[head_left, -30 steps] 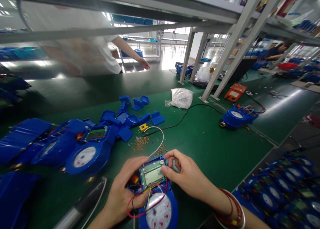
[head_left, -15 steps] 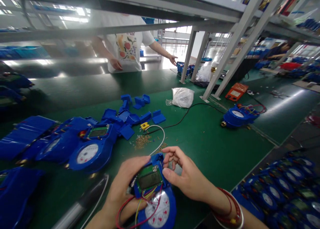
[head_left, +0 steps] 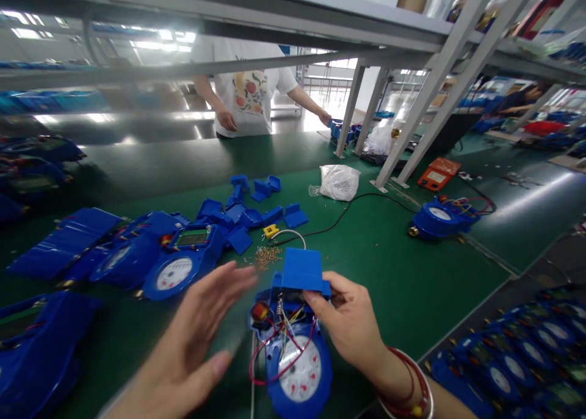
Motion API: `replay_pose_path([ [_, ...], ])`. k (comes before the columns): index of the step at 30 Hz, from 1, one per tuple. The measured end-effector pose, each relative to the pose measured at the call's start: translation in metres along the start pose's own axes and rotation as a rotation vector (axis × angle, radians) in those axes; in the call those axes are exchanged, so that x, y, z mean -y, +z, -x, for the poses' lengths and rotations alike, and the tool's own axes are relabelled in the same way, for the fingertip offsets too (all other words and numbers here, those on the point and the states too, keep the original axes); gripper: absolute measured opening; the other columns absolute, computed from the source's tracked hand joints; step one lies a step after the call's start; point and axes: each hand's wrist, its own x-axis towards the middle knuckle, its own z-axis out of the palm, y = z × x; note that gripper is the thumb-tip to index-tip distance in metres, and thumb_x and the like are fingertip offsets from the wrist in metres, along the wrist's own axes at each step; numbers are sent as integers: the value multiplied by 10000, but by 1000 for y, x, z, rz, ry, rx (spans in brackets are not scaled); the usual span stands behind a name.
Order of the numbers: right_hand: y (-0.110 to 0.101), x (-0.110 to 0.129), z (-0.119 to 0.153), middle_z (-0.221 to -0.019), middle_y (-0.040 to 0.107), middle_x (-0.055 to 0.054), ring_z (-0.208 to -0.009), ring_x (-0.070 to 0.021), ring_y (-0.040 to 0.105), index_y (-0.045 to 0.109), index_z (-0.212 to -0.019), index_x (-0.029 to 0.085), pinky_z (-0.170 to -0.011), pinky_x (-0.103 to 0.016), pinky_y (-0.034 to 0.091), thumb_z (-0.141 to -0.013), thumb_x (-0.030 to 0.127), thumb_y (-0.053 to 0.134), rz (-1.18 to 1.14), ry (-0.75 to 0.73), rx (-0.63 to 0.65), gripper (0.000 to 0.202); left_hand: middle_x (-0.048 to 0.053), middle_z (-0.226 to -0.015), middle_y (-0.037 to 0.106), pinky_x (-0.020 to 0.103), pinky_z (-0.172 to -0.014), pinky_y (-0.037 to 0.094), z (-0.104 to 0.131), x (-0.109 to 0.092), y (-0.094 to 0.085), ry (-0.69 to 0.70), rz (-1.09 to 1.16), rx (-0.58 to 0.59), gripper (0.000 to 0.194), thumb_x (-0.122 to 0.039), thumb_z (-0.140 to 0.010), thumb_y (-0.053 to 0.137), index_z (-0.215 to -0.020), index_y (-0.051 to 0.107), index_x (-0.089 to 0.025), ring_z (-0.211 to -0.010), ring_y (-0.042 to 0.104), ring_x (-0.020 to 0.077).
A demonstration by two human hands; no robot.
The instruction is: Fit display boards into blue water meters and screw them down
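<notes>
My right hand [head_left: 350, 318] pinches a blue plastic housing [head_left: 302, 269], tipped up over the top of a blue water meter [head_left: 323, 373]. Its fingers are behind the housing's right edge and its thumb in front. Red and yellow wires run from under the housing across the meter's white dial [head_left: 300, 370]. To the left of the meter, my left hand [head_left: 196, 339] is open and blurred, thumb apart from the fingers, holding nothing. A small heap of brass-coloured screws [head_left: 268, 257] lies beyond the hands, beside a yellow block [head_left: 270, 231].
Loose blue plastic pieces [head_left: 240, 217] lie beyond the screws. More blue meters [head_left: 178, 272] crowd the left side. A white plastic bag [head_left: 339, 182], a black cable, a wired meter [head_left: 442, 217] and an orange box [head_left: 438, 173] lie farther off. A person [head_left: 249, 95] stands across the bench.
The display housing has been tipped over, so its screen no longer shows and a plain blue face does. My left hand has let go and moved left. My right hand now grips the housing.
</notes>
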Motion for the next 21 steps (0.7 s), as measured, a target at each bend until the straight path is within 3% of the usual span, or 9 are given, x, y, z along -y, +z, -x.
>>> replay_pose_path([
  [2, 7, 0, 1, -807, 720, 10, -694, -102, 638, 692, -916, 210, -636, -182, 502, -824, 249, 632, -29, -24, -41, 116, 95, -1157, 642, 359, -906, 508, 2, 0, 5, -269, 253, -85, 381, -415, -879, 475, -1215, 487, -237, -1061, 613, 255],
  [4, 14, 1, 3, -769, 721, 11, -648, -101, 633, 695, -896, 204, -600, -175, 499, -820, 258, 637, -4, -45, -57, 109, 62, -945, 687, 328, -821, 512, 2, -3, 18, -439, 323, -87, 327, -489, -843, 512, -995, 599, -213, -901, 641, 236],
  [6, 20, 2, 5, -737, 714, 11, -612, -103, 623, 699, -879, 200, -576, -179, 490, -815, 271, 647, 69, -78, -59, 109, 42, -884, 679, 302, -804, 479, 0, -9, 31, -484, 285, -35, 356, -532, -787, 577, -912, 645, -206, -850, 613, 222],
  [10, 22, 3, 4, -726, 702, 18, -615, -102, 622, 692, -888, 194, -582, -174, 481, -800, 260, 666, 176, -150, -38, 113, 17, -875, 656, 273, -799, 420, -1, -23, 43, -526, 352, -39, 326, -489, -803, 585, -972, 678, -226, -851, 545, 195],
  [13, 19, 5, 3, -733, 700, 18, -628, -100, 629, 686, -874, 183, -585, -162, 476, -782, 221, 682, 252, -159, 3, 100, 12, -796, 616, 266, -736, 403, -2, -27, 39, -586, 536, 4, 293, -446, -824, 579, -945, 679, -199, -763, 497, 164],
  [18, 18, 5, 2, -700, 703, 7, -580, -101, 637, 693, -859, 166, -560, -164, 466, -790, 201, 671, 370, -265, -27, 81, 28, -704, 587, 238, -650, 392, -9, -34, 29, -653, 688, 39, 257, -370, -806, 617, -723, 643, -129, -690, 499, 138],
  [21, 19, 5, 2, -707, 711, -7, -588, -116, 655, 689, -867, 157, -562, -174, 468, -794, 194, 665, 419, -312, -21, 85, 18, -686, 585, 209, -555, 369, -12, -36, 26, -690, 812, 76, 230, -330, -812, 614, -716, 626, -122, -551, 474, 85],
])
